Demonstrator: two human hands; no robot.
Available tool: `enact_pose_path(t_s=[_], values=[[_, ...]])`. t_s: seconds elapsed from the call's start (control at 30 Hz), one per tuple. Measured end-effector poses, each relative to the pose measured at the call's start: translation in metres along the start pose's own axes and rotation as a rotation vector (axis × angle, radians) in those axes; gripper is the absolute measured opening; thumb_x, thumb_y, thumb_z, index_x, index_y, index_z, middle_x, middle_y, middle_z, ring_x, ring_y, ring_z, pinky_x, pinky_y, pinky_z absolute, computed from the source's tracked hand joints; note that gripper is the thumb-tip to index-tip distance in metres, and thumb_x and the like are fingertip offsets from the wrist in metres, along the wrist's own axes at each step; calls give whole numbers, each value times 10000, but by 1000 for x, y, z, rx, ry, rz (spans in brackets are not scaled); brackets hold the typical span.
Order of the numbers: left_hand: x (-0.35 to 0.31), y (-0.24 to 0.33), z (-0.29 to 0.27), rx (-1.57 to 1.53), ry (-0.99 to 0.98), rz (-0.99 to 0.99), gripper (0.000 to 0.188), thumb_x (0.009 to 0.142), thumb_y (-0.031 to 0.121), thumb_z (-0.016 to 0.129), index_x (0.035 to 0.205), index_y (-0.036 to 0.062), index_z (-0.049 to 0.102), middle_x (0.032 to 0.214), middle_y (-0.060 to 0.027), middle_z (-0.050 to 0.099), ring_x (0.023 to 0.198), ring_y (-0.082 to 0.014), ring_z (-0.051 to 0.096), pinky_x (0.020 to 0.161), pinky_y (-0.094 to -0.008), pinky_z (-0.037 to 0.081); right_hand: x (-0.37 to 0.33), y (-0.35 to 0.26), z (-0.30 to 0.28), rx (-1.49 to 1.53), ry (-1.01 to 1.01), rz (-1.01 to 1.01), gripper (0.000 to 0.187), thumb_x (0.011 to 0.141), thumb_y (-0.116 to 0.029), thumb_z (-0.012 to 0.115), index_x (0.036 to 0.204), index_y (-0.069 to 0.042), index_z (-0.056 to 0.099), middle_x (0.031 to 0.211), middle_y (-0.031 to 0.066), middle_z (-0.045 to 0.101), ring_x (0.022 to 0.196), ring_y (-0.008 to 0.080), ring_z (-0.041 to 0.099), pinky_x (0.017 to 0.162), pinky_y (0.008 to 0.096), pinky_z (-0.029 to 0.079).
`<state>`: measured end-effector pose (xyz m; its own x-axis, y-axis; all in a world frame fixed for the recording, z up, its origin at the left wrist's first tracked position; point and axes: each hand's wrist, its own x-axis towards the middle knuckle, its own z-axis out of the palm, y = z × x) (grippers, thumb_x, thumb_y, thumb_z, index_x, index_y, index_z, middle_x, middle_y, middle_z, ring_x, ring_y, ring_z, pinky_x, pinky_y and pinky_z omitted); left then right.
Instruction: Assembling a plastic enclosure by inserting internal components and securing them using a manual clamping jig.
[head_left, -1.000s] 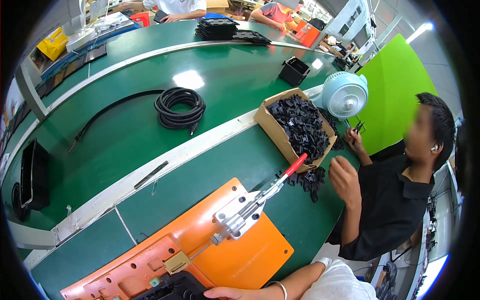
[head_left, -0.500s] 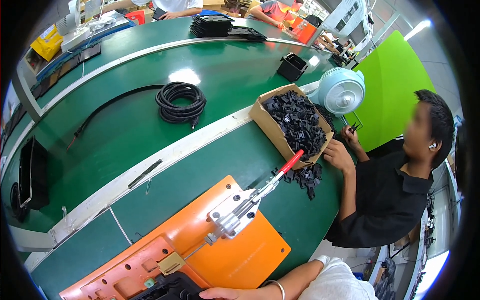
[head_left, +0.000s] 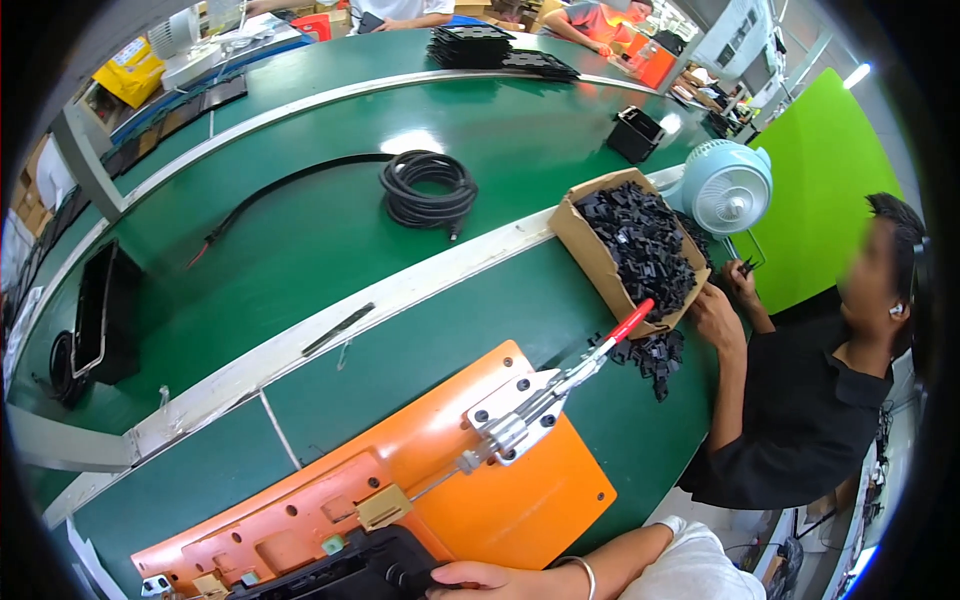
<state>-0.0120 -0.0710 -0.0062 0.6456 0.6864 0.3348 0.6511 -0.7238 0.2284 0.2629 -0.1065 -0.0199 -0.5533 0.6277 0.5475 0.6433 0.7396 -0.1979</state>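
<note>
My right hand [head_left: 478, 578], at the lower edge, grips the right end of a black plastic housing [head_left: 385, 565]; the thumb lies on it and the other fingers are mostly hidden. That housing sits against the near side of an orange fixture plate [head_left: 530, 500], partly cut off by the picture's edge. A metal toggle clamp [head_left: 510, 430] with a red handle [head_left: 632, 318] is bolted on the plate. Its rod reaches a tan block [head_left: 383, 507] beside the housing. My left hand is out of view.
A cardboard box [head_left: 590, 255] of small black clips stands beyond the clamp, with loose clips [head_left: 655, 360] beside it. A co-worker [head_left: 800, 420] sits at right, hands by the box. Behind lie a coiled black cable [head_left: 430, 190], a blue fan [head_left: 728, 187] and black bins [head_left: 635, 135].
The whole view has shifted, so the bench things appear farther right. More of the black housing shows now. My right hand stays on it.
</note>
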Motion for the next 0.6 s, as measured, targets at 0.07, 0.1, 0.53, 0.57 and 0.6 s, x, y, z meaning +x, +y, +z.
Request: enact_pose_path(t_s=[0.07,0.1,0.53,0.57,0.6], values=[[-1,-1,-1,-12,10,2,328,807,376,690,872,66,607,1117,-165,652,1234,-499,461,1000,-595,323,0,-3,2,5,14,0,168,895,-129,536,1005,-43,630,767,30,459,725,153,483,997,410,336],[-2,-2,-2,-39,17,13,344,797,387,703,874,65,607,1115,-167,652,1232,-498,461,1001,-595,323,0,-4,2,1,20,12,168,893,-126,537,1008,-45,630,768,30,459,727,153,485,998,409,334],[0,1,-3,-54,-34,-19,389,790,407,736,899,56,607,1144,-161,635,1249,-505,426,988,-591,364,13,-2,-26,9,-64,104,167,892,-109,550,1019,-41,634,795,34,486,759,157,509,999,407,334],[0,1,-3,-58,-32,-20,389,790,407,736,899,56,607,1144,-161,635,1249,-505,426,988,-591,364,13,-3,-25,12,-51,105,165,892,-108,551,1016,-41,637,798,35,489,763,159,512,1001,409,333],[-1,0,-2,-55,-17,6,388,797,407,732,899,54,607,1152,-165,630,1254,-507,421,990,-592,365,13,-3,-26,15,-39,106,162,893,-107,552,1013,-40,639,801,37,492,767,160,514,1002,410,332]])
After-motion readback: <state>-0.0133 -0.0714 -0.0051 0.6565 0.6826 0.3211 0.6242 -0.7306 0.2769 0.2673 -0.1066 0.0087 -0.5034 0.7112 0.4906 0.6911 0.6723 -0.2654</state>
